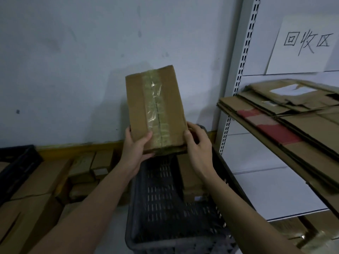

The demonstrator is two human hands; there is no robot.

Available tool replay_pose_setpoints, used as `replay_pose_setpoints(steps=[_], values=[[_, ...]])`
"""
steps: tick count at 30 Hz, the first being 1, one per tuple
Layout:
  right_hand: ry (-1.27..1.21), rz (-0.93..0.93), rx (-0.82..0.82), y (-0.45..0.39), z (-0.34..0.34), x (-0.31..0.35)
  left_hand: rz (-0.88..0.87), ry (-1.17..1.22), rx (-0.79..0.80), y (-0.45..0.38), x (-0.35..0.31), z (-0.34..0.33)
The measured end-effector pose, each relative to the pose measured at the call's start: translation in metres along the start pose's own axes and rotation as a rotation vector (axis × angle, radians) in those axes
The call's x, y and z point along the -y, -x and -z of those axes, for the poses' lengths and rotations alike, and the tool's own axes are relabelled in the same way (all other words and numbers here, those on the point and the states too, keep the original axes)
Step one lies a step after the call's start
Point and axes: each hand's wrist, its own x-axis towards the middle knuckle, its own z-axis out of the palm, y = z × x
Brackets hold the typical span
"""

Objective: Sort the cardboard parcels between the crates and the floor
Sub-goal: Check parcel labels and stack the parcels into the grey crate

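Holding a cardboard parcel point(156, 110) up in front of the wall point(73, 61), I have both hands clamped on its lower end. My left hand point(135, 145) grips the bottom left corner, thumb laid across the front face beside the strip of clear tape point(156, 107) that runs down the middle seam, the other fingers behind the box and hidden from me. My right hand point(199, 145) grips the bottom right corner, thumb on the front edge and fingers curled round the side. The parcel stands nearly upright, tilted a little to the left, its taped face toward me.

Directly below the parcel sits a dark slotted plastic crate point(165, 198). Its floor is mostly bare on the near side; at least one brown box point(190, 180) lies inside along its right wall, under my right forearm. A second dark crate point(16, 162) shows at the left edge, only partly in view.

Between the two crates, on the floor against the yellow skirting point(77, 149), lies a heap of cardboard boxes point(55, 176) of mixed sizes, some large and flat, some small and stacked close together.

To the right stands a white metal shelf unit point(244, 70) with slotted uprights. One shelf carries a pile of flattened cardboard sheets point(286, 125), one with red patches. Above it, a white paper sign point(304, 44) with handwritten characters is fixed to the back panel.
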Motion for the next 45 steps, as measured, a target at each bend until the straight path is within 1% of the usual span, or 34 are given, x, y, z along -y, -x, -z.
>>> replay_pose_setpoints(steps=[2, 3, 4, 5, 6, 9, 11, 12, 14, 16, 18, 20, 22, 26, 29, 32, 38, 42, 45], values=[[-0.18, -0.106, 0.036, -0.004, -0.007, -0.005, -0.041, -0.001, -0.019, -0.001, 0.0, 0.012], [-0.188, -0.182, 0.017, -0.008, -0.01, -0.015, -0.056, -0.001, -0.035, -0.003, 0.002, 0.02], [-0.122, -0.252, -0.008, -0.01, -0.012, -0.028, -0.068, -0.001, -0.054, -0.004, 0.005, 0.027], [0.008, -0.313, -0.021, -0.013, -0.012, -0.047, -0.075, 0.0, -0.068, -0.005, 0.009, 0.033], [0.149, -0.373, 0.003, -0.013, -0.01, -0.066, -0.074, 0.005, -0.08, -0.006, 0.015, 0.039], [0.522, -0.539, 0.161, -0.009, -0.006, -0.128, -0.093, -0.008, -0.084, -0.01, 0.032, 0.05], [0.724, -0.573, 0.284, -0.005, -0.003, -0.162, -0.115, -0.029, -0.057, -0.014, 0.042, 0.054], [0.806, -0.57, 0.317, -0.003, -0.002, -0.177, -0.125, -0.044, -0.034, -0.015, 0.047, 0.055], [0.948, -0.594, 0.324, -0.002, 0.0, -0.201, -0.146, -0.081, 0.012, -0.017, 0.057, 0.056], [1.019, -0.676, 0.32, -0.003, -0.001, -0.216, -0.162, -0.138, 0.034, -0.019, 0.065, 0.058], [1.025, -0.769, 0.346, 0.0, -0.005, -0.226, -0.173, -0.207, 0.048, -0.02, 0.071, 0.06], [1.064, -0.779, 0.353, 0.004, -0.009, -0.234, -0.173, -0.249, 0.06, -0.022, 0.076, 0.062], [1.119, -0.786, 0.319, 0.007, -0.01, -0.238, -0.159, -0.262, 0.068, -0.025, 0.081, 0.063], [1.089, -0.912, 0.266, 0.007, -0.014, -0.235, -0.135, -0.239, 0.077, -0.029, 0.086, 0.063], [1.024, -0.98, 0.179, 0.009, -0.023, -0.237, -0.123, -0.224, 0.076, -0.03, 0.089, 0.061], [1.015, -0.995, 0.141, 0.01, -0.023, -0.235, -0.128, -0.228, 0.076, -0.031, 0.091, 0.059], [0.848, -1.059, 0.146, 0.005, -0.004, -0.22, -0.135, -0.188, 0.072, -0.028, 0.088, 0.057], [0.685, -0.919, 0.084, 0.008, -0.001, -0.212, -0.124, -0.121, 0.042, -0.021, 0.08, 0.054], [0.638, -0.795, 0.07, 0.008, 0.002, -0.193, -0.104, -0.054, 0.01, -0.012, 0.07, 0.052]])
